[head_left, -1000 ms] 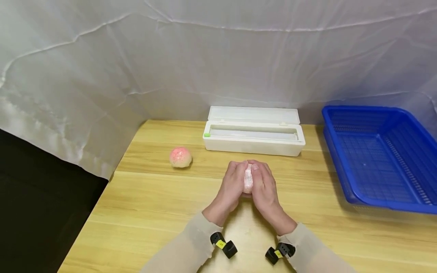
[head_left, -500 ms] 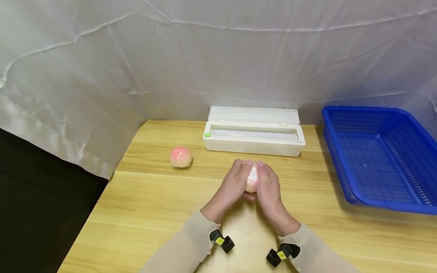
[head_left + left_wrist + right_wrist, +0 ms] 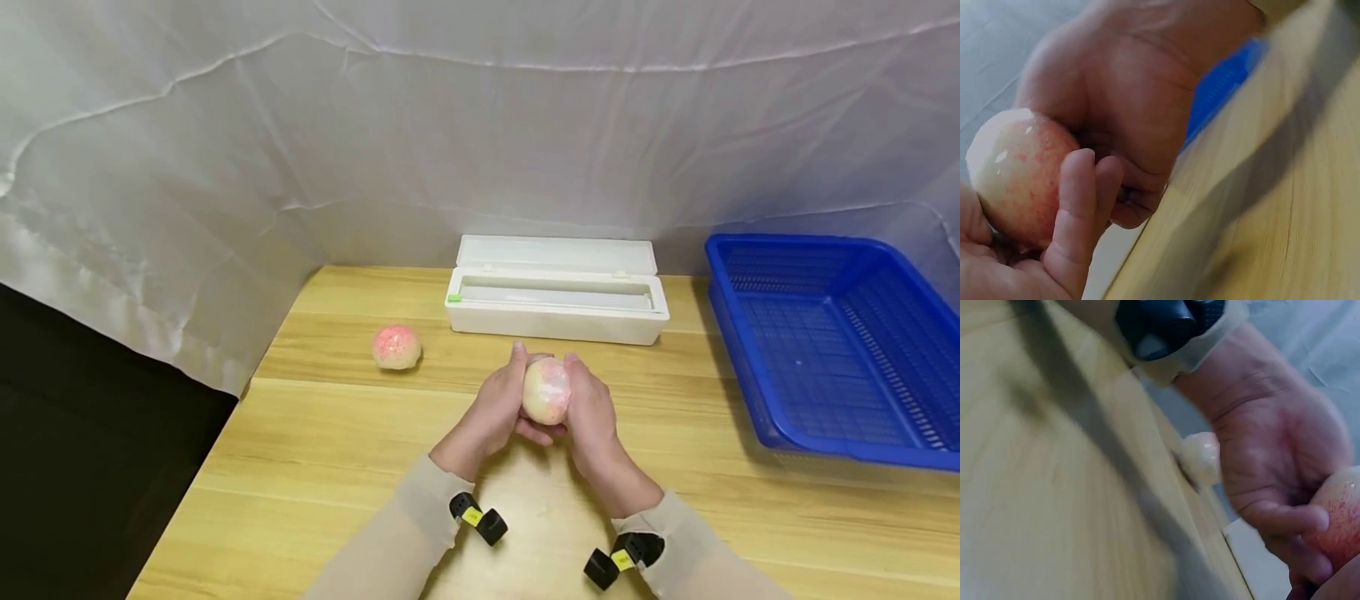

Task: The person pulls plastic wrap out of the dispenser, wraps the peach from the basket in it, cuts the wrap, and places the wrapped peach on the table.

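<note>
A shiny pink-and-cream peach (image 3: 546, 392) sits between my two hands above the table, its glossy skin looking wrapped in clear film. My left hand (image 3: 497, 402) cups it from the left, thumb up along its side and fingers underneath. From the right my right hand (image 3: 594, 417) holds the same peach, with the thumb near its top. Close up in the left wrist view, fingers curl round the underside of the peach (image 3: 1025, 178). A second peach (image 3: 396, 347), also glossy, rests on the table to the left, apart from both hands.
Behind the hands stands a white cling film dispenser (image 3: 558, 323), its lid raised and a green slider (image 3: 454, 297) at its left end. A blue plastic basket (image 3: 765, 392) is at the right. A pale curtain (image 3: 480, 142) hangs behind the wooden table (image 3: 315, 467).
The hands have turned the peach and spread a little apart, so more of it shows. The left thumb has swung upright. The other peach, dispenser and basket stay in place.
</note>
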Tool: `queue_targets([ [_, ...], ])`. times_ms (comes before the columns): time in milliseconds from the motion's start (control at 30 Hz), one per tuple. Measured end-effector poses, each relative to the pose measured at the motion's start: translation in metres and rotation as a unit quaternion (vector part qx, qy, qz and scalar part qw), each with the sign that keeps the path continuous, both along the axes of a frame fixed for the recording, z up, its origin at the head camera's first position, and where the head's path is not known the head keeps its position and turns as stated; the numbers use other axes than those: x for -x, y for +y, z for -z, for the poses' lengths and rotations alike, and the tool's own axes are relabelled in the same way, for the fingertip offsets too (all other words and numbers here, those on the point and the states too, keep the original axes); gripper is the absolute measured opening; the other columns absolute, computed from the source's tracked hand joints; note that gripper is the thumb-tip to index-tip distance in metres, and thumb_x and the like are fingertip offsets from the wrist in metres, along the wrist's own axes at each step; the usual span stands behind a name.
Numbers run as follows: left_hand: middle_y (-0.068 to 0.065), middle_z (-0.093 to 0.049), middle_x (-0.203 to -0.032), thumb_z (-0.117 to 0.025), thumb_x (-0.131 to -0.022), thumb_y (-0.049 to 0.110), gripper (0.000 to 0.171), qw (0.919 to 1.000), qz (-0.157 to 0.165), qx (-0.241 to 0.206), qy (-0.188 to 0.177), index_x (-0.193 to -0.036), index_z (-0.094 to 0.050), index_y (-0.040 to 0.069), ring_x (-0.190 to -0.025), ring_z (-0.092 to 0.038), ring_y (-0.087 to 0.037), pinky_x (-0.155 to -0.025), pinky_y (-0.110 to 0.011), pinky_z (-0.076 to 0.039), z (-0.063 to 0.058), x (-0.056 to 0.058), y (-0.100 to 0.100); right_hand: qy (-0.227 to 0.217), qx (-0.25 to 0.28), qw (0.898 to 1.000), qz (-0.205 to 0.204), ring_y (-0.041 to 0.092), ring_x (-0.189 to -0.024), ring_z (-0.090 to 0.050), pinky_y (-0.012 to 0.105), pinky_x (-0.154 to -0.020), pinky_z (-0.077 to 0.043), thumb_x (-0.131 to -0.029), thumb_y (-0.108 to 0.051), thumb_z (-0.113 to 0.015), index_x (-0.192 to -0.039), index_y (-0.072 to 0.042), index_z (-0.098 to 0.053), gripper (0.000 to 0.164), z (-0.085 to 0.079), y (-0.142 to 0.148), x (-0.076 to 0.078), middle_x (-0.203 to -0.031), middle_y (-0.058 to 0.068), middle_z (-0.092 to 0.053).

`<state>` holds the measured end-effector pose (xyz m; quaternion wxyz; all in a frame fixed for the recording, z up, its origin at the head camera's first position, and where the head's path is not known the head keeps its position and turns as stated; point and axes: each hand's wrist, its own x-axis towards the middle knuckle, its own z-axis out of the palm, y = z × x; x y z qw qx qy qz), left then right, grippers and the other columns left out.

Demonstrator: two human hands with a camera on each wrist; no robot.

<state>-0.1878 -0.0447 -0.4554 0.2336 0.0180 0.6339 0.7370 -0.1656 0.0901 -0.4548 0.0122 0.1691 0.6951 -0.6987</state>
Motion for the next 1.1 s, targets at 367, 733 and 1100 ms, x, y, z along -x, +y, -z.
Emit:
queue_targets([
  [367, -0.019, -0.065, -0.101, -0.037, -0.113, 0.042, 0.051, 0.9988, -0.033, 0.017, 0.033, -0.146, -0.050, 0.006, -0.066, -0.070, -0.025, -0.057, -0.041, -0.064, -0.001, -0.001, 0.008, 0.020, -0.060, 0.993, -0.101, 0.025, -0.121, -0.054, 0.038, -0.105, -0.042, -0.110, -0.057, -0.042, -0.136, -0.006, -0.059, 0.060, 0.003, 0.007, 0.006, -0.132, 0.015, -0.061],
  [733, -0.018, -0.063, -0.120, -0.037, -0.111, 0.056, 0.062, 0.9907, -0.103, 0.041, 0.079, -0.152, -0.041, 0.010, -0.090, -0.072, -0.020, -0.081, -0.044, -0.065, 0.003, -0.005, 0.019, 0.069, -0.141, 0.987, -0.031, 0.030, -0.114, -0.055, 0.043, -0.101, -0.043, -0.111, -0.049, -0.040, -0.121, 0.000, -0.066, 0.056, 0.008, 0.001, 0.008, -0.120, 0.021, -0.061],
  [1100, -0.019, -0.057, -0.151, -0.038, -0.112, 0.047, 0.061, 0.9530, -0.056, 0.199, 0.222, -0.167, -0.027, 0.023, -0.138, -0.054, -0.030, -0.120, -0.056, -0.040, 0.009, -0.007, 0.008, 0.048, -0.043, 0.995, -0.079, 0.021, -0.113, -0.053, 0.030, -0.095, -0.047, -0.110, -0.043, -0.048, -0.131, -0.001, -0.059, 0.048, 0.002, 0.008, 0.011, -0.125, 0.015, -0.060],
])
